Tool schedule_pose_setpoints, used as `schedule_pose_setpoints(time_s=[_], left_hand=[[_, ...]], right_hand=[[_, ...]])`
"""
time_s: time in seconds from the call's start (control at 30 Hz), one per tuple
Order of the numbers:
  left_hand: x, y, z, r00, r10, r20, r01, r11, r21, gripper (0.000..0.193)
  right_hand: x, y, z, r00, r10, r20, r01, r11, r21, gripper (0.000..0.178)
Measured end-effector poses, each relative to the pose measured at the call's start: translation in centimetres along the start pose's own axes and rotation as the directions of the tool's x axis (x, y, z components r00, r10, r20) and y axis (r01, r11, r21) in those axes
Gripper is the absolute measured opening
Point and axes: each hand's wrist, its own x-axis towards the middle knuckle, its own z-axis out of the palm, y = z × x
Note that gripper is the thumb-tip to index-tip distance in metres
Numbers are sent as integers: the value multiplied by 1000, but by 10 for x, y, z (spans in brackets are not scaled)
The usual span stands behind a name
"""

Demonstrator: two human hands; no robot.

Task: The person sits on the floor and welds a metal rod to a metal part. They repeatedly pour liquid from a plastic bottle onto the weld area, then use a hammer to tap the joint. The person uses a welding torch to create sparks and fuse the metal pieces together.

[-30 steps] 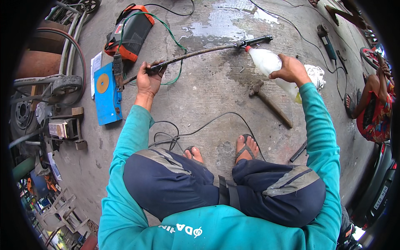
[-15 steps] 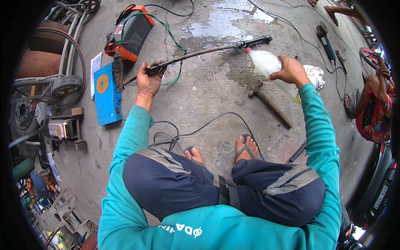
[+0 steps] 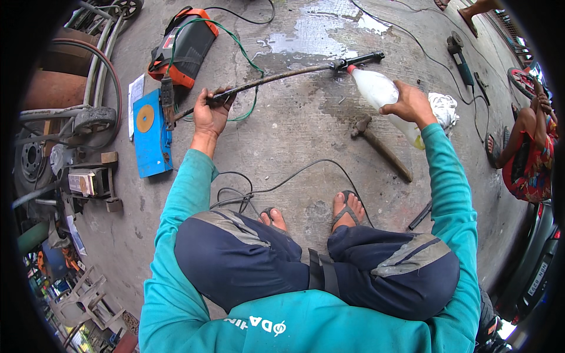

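Observation:
My left hand [image 3: 212, 115] is wrapped round a long, slightly curved metal rod [image 3: 281, 75], raised off the floor and slanting up to the right. A black jointed end piece [image 3: 364, 57] forms its far tip. In my right hand [image 3: 410, 105] is a clear plastic bottle [image 3: 375, 88], tipped so its red cap [image 3: 351, 69] points at the rod's joint. Cap and joint look close together; whether they touch I cannot tell. Some pale yellowish liquid shows at the bottle's base. Below it a hammer [image 3: 382, 147] lies on the concrete.
A blue metal box [image 3: 152, 150] and an orange-black machine [image 3: 191, 47] stand left, with a green cable [image 3: 242, 50]. White rags [image 3: 443, 109] lie beside my right hand. An angle grinder [image 3: 461, 59] rests far right. Black cable [image 3: 282, 185] crosses before my feet. A person [image 3: 529, 147] sits at right.
Both hands, the rod and the bottle stay almost where they were. My right forearm has shifted very slightly. At the top right, another person's leg has moved.

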Motion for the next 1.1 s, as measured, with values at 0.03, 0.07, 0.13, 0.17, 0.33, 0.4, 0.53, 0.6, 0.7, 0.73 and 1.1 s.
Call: schedule_pose_setpoints(time_s=[0.03, 0.07, 0.13, 0.17, 0.33, 0.4, 0.53, 0.6, 0.7, 0.73, 1.1], left_hand=[[0, 0, 0, 1000, 0, 1, 0, 1000, -1, 31], [0, 0, 0, 1000, 0, 3, 0, 1000, -3, 31], [-1, 0, 0, 1000, 0, 5, 0, 1000, -4, 30], [-1, -1, 0, 1000, 0, 6, 0, 1000, -5, 30], [-1, -1, 0, 1000, -4, 6, 4, 1000, -9, 30], [-1, -1, 0, 1000, -3, 6, 3, 1000, -10, 30], [-2, -1, 3, 1000, -3, -15, 3, 1000, -10, 32], [-3, -1, 5, 1000, -4, -26, 4, 1000, -7, 33], [-5, 0, 4, 1000, -4, -21, 4, 1000, 0, 34], [-5, 1, 3, 1000, -4, -18, 4, 1000, 0, 34], [-7, -1, 7, 1000, 8, -1, -8, 1000, 29, 37]], right_hand=[[0, 0, 1, 1000, 5, -1, -5, 1000, 2, 82], [0, -1, 1, 1000, 10, -2, -10, 1000, 4, 81], [0, -2, 0, 1000, 15, 11, -15, 1000, 0, 81], [-1, -3, 0, 1000, 17, 17, -17, 1000, -2, 81], [0, -5, -2, 999, 36, 24, -36, 999, -11, 85], [0, -4, -2, 999, 32, 19, -32, 999, -6, 84], [-1, -2, 1, 1000, 16, 11, -16, 1000, -10, 81], [-1, -2, 1, 1000, 18, 16, -17, 1000, -13, 84], [-2, -5, 1, 999, 25, 32, -25, 1000, 3, 93], [-3, -6, 0, 999, 24, 38, -24, 1000, 14, 95], [-29, 56, 57, 871, 201, -449, 196, 696, 691, 104]])
